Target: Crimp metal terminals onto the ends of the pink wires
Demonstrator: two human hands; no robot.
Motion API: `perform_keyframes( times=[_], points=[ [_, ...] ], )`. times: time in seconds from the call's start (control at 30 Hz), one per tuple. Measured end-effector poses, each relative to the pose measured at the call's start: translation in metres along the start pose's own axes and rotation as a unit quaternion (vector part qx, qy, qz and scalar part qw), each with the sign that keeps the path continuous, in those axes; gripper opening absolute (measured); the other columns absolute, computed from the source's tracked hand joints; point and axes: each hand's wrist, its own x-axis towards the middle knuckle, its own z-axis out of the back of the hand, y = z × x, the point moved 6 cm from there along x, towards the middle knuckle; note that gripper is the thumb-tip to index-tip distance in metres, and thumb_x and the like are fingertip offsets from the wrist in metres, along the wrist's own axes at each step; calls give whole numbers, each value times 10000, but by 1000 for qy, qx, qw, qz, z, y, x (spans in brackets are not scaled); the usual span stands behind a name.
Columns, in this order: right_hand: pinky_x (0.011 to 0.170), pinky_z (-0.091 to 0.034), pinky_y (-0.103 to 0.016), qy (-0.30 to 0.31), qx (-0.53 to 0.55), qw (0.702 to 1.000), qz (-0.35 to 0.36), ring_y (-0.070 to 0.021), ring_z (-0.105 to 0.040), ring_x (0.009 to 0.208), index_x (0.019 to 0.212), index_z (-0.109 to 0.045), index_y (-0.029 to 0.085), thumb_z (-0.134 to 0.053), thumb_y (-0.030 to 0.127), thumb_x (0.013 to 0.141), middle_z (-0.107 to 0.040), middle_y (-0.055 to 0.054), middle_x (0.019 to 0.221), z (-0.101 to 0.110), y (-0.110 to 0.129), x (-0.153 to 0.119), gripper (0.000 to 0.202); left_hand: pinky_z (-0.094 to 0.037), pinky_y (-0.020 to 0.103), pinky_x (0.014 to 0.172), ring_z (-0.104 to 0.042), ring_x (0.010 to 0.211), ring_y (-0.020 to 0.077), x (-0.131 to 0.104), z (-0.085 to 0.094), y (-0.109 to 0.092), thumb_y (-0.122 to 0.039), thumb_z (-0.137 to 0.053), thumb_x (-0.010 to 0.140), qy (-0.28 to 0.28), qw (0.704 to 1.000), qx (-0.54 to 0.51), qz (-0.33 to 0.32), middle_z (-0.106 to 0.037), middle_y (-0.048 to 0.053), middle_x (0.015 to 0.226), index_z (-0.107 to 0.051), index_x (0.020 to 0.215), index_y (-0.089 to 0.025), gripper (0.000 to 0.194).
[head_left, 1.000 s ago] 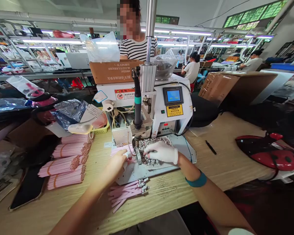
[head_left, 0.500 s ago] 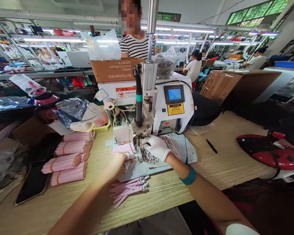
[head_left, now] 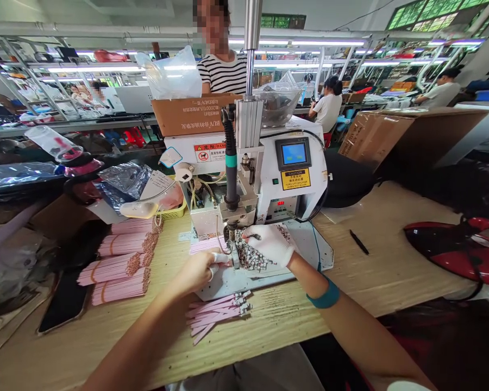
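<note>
My left hand [head_left: 204, 267], with white covers on some fingers, is closed in a pinch at the small metal fixture [head_left: 235, 257] under the soldering head [head_left: 231, 184]. What it pinches is hidden. Over a pile of small metal connectors [head_left: 255, 259] on the machine's base plate, my white-gloved right hand [head_left: 274, 244] has its fingers drawn together; anything between them is too small to make out. Pink flat wires [head_left: 207, 245] lie behind my left hand. In front of the plate lies a loose heap of pink wires with connectors on their ends [head_left: 218, 315].
Bundled pink wires [head_left: 122, 285] are stacked at the left, near a yellow basket [head_left: 174, 210]. A black pen [head_left: 358, 242] and a red ladybird-shaped object [head_left: 452, 250] lie to the right. A cardboard box [head_left: 195, 117] sits on the machine; a person in a striped top stands behind it.
The view has shifted slightly, moving most things a little to the right in the picture. My right hand has drawn a little away from the fixture; my left hand stays at it.
</note>
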Motion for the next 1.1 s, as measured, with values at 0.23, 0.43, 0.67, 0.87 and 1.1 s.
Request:
perform_keyframes(
  times=[0.23,0.43,0.67,0.87,1.1],
  points=[
    [778,-477,-252,12,0,1000,-14,-174,-671,873,887,-749,199,-568,165,791,-741,1,893,11,1,-2,208,-316,210,553,-432,582,112,-24,19,-10,-267,-427,855,44,999,12,9,-550,-10,631,-588,721,-150,240],
    [784,-452,-262,22,-41,999,22,-179,-652,897,881,-744,211,-546,123,772,-730,5,922,5,3,-1,242,-351,220,610,-518,639,140,-34,25,9,-179,-467,780,82,992,60,71,-649,31,716,-644,727,-142,188],
    [750,-415,-275,10,-149,987,56,-187,-604,875,854,-750,248,-597,209,785,-672,-24,906,-13,1,0,172,-379,232,684,-546,748,161,-14,29,0,-81,-432,753,-69,994,77,32,-644,58,839,-615,776,-144,195],
    [739,-394,-271,11,-164,985,51,-193,-597,894,856,-708,185,-573,235,843,-668,-61,943,-16,4,2,145,-368,239,682,-509,730,154,-5,18,-1,-126,-431,793,-77,996,48,18,-595,46,807,-547,705,-152,148],
    [665,-412,-242,20,-4,1000,-7,-158,-627,742,878,-697,171,-579,223,824,-699,-21,785,2,1,-2,140,-301,229,592,-376,625,119,-5,18,-6,-348,-456,832,-53,996,-76,12,-419,-19,631,-415,615,-165,287]
  ],
)
